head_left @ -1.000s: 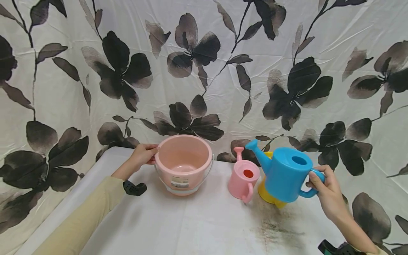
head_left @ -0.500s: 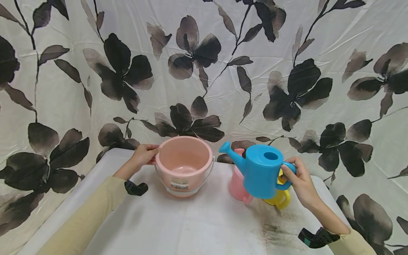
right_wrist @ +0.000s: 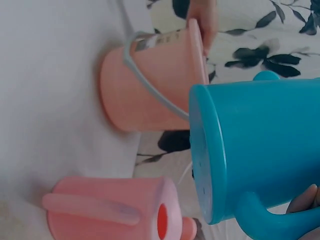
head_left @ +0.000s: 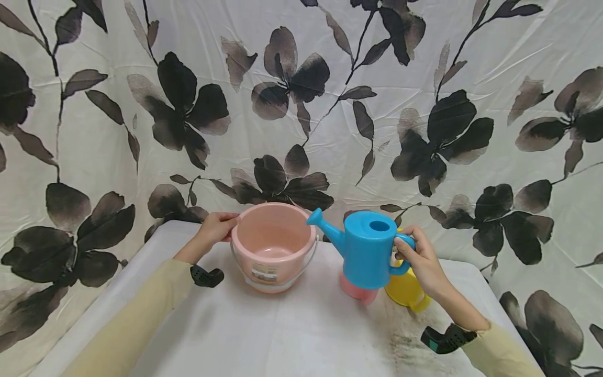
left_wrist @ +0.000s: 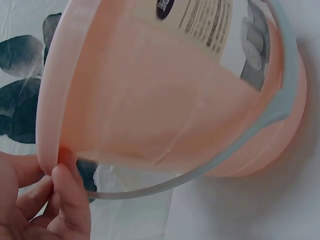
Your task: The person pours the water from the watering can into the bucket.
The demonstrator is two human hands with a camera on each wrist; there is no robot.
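Blue plastic watering can (head_left: 368, 256): held up off the white worktop (head_left: 282, 340), roughly upright, its spout (head_left: 332, 235) pointing left.
My right hand (head_left: 424, 262): curled round its handle, opposite the spout.
Pale pink plastic bucket (head_left: 294, 269): upright left of the can; I see the spout's end near its right rim, but can't tell whether they touch.
My left hand (head_left: 214, 230): pinching the bucket's left rim.
Pink plastic watering can (head_left: 354, 291), yellow plastic watering can (head_left: 404, 288): on the worktop, partly hidden.

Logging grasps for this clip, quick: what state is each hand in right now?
Left hand: closed, pinching the pink bucket by its rim.
Right hand: closed, holding the blue watering can by its handle.
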